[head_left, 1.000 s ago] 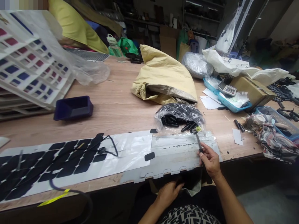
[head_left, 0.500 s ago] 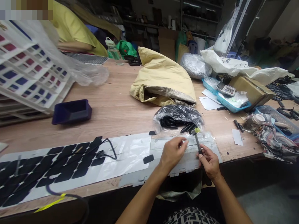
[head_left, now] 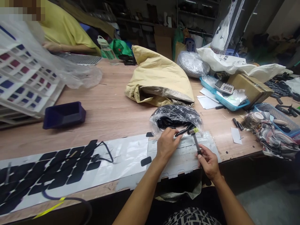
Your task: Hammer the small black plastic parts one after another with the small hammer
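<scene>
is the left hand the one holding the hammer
No, the hammer is in the right hand, while the left hand is by the plastic bag.

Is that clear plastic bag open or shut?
Open: the bag gapes on its near side, black pieces showing at its mouth by the left hand.

The right hand grips a hammer by its handle. The fingers of the left hand contact a black part at the near edge of a clear plastic bag on the counter.
</scene>
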Demonstrator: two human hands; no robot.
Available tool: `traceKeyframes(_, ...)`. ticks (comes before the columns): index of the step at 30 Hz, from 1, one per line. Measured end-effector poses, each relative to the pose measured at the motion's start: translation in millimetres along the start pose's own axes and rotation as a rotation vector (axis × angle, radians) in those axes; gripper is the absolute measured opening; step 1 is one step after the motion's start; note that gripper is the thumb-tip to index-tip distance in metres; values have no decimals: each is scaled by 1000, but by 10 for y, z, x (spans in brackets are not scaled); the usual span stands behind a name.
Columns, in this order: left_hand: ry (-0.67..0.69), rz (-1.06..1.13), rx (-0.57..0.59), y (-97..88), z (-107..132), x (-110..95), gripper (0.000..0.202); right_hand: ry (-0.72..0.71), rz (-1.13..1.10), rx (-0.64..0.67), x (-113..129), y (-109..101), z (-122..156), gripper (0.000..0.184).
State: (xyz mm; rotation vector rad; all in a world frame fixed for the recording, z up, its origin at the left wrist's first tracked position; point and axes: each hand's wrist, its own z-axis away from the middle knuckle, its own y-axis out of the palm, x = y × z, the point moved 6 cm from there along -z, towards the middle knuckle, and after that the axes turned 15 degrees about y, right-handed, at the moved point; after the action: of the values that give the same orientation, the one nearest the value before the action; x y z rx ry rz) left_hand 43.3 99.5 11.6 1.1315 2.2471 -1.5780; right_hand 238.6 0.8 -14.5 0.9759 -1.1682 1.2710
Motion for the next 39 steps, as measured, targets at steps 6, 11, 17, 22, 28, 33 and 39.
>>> traceKeyframes(6, 1, 91, 60, 36, 408, 124, 13, -6, 26, 18, -42, -5, -5, 42)
traceKeyframes(11, -42, 139, 81, 107, 433, 203, 17, -13, 121, 8, 35, 21, 34, 42)
traceKeyframes(17, -71, 174, 78, 96, 407, 211, 16, -24, 258, 57, 39, 144, 182, 44)
traceKeyframes(22, -112, 209, 64, 101, 408, 223, 14, -90, 376, 59, 60, 232, 242, 44)
traceKeyframes(28, -127, 217, 55, 89, 392, 215, 10, -234, 470, 15, 234, 281, 287, 44)
traceKeyframes(33, -126, 212, 41, 87, 395, 222, 8, -318, 519, 52, 287, 353, 293, 46)
traceKeyframes(39, -128, 215, 70, 92, 390, 218, 8, -237, 486, -11, 296, 232, 269, 43)
